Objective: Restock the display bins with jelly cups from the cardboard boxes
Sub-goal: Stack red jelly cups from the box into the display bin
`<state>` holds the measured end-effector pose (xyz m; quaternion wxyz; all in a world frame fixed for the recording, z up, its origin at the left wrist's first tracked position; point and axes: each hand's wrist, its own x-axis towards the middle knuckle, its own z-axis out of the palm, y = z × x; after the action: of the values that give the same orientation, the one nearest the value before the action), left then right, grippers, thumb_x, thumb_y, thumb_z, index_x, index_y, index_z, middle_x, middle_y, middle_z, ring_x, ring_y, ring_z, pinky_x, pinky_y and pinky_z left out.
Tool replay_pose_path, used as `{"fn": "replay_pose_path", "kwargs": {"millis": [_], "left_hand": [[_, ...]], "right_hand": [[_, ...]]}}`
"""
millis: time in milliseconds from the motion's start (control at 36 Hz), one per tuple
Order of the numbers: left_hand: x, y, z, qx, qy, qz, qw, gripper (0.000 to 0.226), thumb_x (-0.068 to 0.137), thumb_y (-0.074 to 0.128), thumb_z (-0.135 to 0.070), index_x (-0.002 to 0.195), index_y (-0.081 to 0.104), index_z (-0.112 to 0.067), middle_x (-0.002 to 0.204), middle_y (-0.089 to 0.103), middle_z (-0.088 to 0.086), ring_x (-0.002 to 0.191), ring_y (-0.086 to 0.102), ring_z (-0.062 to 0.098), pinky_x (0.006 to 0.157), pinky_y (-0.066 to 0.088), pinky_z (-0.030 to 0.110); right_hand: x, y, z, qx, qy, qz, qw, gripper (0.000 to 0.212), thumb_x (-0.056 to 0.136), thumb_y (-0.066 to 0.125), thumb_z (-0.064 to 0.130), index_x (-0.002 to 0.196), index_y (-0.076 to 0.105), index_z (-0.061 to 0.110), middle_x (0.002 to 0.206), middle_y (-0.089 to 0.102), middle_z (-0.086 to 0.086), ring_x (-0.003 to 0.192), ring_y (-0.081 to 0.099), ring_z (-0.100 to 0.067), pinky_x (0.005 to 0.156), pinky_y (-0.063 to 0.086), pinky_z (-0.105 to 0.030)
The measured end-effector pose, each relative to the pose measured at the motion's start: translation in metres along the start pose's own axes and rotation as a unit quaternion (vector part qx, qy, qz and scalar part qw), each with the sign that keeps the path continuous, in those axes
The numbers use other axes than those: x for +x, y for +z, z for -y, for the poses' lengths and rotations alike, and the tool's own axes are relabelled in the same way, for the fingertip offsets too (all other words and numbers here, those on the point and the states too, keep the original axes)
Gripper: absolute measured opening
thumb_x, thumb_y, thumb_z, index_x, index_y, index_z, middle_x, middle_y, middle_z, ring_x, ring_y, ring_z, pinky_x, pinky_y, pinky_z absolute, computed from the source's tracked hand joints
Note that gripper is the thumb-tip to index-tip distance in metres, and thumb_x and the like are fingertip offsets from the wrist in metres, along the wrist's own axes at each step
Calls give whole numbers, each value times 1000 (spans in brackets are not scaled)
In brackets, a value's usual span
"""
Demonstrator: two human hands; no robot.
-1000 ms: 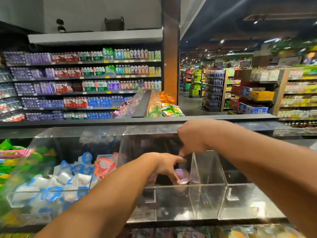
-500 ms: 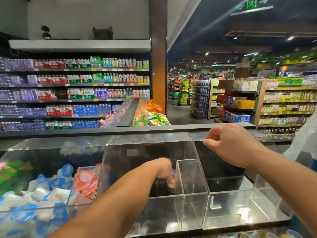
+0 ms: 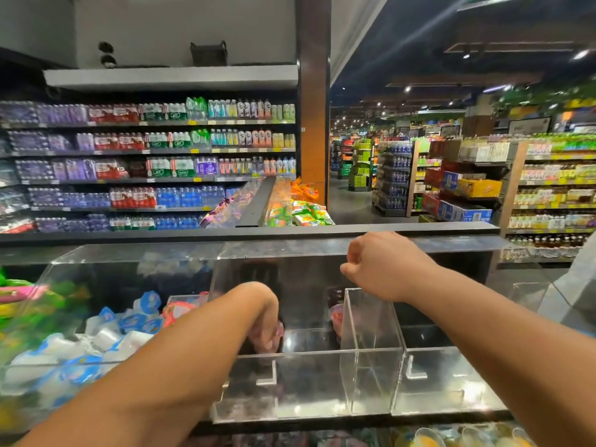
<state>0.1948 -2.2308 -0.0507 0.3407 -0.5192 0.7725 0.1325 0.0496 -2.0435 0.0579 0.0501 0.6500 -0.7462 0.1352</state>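
My left hand [image 3: 265, 330] reaches down into the middle clear acrylic bin [image 3: 322, 385], near its floor on the left side. The fingers curl around a purplish jelly cup [image 3: 279, 328], which is mostly hidden by the hand. A red jelly cup [image 3: 336, 315] rests further back against the bin's clear divider [image 3: 371, 350]. My right hand [image 3: 383, 266] is above the bin, its fingers pinched on the raised clear lid [image 3: 283, 248]. The left bin [image 3: 58, 366] is heaped with blue-and-white jelly cups [image 3: 129, 324].
The right bin [image 3: 451, 379] holds nothing I can see. Yellow cups [image 3: 429, 440] show on the tier below. A black ledge [image 3: 245, 232] runs behind the bins. Drink shelves stand behind, an aisle opens at the right, and grey cloth [image 3: 577, 285] is at the right edge.
My left hand has moved left and lower inside the middle bin with the purplish cup. A red cup now shows by the divider. My right hand stays at the lid.
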Motion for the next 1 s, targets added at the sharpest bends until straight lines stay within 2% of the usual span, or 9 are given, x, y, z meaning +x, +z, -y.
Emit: {"fn": "replay_pose_path", "kwargs": {"millis": [56, 167, 278, 361, 500, 667, 722, 861, 1000], "left_hand": [[-3, 5, 8, 77, 2, -7, 997, 23, 102, 58, -23, 109, 67, -4, 99, 58, 4, 104, 55, 25, 105, 45, 34], [-16, 8, -7, 133, 69, -31, 988, 33, 103, 58, -20, 131, 60, -2, 86, 50, 8, 94, 45, 26, 83, 39, 30], [-6, 3, -15, 106, 60, -43, 992, 16, 100, 61, -13, 85, 60, -8, 90, 53, 11, 78, 48, 29, 68, 50, 21], [2, 0, -24, 35, 54, -78, 995, 24, 94, 71, -18, 108, 67, 1, 107, 65, 14, 89, 61, 28, 96, 55, 34], [-1, -2, -62, 39, 92, -179, 979, 38, 95, 66, -25, 119, 67, 4, 95, 61, 13, 85, 57, 29, 89, 51, 36], [-8, -1, -65, 6, 66, -168, 984, 47, 91, 73, -38, 121, 68, -1, 115, 68, 18, 105, 66, 34, 95, 52, 38], [-15, 1, -60, 2, 66, -186, 980, 48, 90, 73, -40, 120, 67, -3, 114, 68, 16, 101, 65, 32, 92, 51, 37], [-71, 6, -35, 8, 78, -316, 945, 33, 96, 65, -31, 119, 67, -7, 116, 69, 10, 103, 64, 29, 76, 46, 32], [-163, 31, 44, -43, 53, -413, 908, 34, 90, 65, -42, 117, 66, -23, 120, 68, 7, 113, 62, 32, 82, 49, 36]], "right_hand": [[-1, 1, 1, -4, -3, 4, 1000, 30, 97, 56, 43, 111, 71, 21, 111, 68, 1, 100, 59, -19, 87, 51, -34], [-7, 0, -3, -17, -6, 8, 1000, 30, 98, 54, 42, 109, 71, 19, 108, 68, 0, 99, 61, -20, 88, 53, -37], [-14, 0, -16, -29, 4, 4, 1000, 30, 97, 54, 42, 102, 71, 18, 103, 69, -1, 97, 60, -21, 87, 52, -38], [-20, 3, -27, -38, 15, 6, 999, 29, 97, 54, 44, 98, 71, 20, 100, 70, 0, 94, 61, -20, 86, 53, -38], [-23, 6, -39, -30, 28, 10, 999, 26, 97, 56, 45, 105, 70, 24, 101, 69, 3, 93, 61, -17, 85, 53, -35], [-21, 10, -37, -27, 15, 7, 1000, 26, 98, 55, 43, 104, 70, 23, 100, 70, 3, 92, 62, -17, 82, 53, -34], [-17, 10, -29, -21, 2, 3, 1000, 25, 98, 54, 42, 103, 70, 23, 100, 69, 2, 91, 60, -17, 79, 50, -32], [2, 8, 20, -18, -63, 5, 998, 26, 97, 56, 40, 102, 71, 20, 101, 67, -1, 89, 57, -22, 73, 42, -31], [19, 12, 110, -7, -134, 3, 991, 32, 95, 52, 33, 107, 73, 12, 112, 69, -14, 97, 61, -32, 68, 40, -29]]}}
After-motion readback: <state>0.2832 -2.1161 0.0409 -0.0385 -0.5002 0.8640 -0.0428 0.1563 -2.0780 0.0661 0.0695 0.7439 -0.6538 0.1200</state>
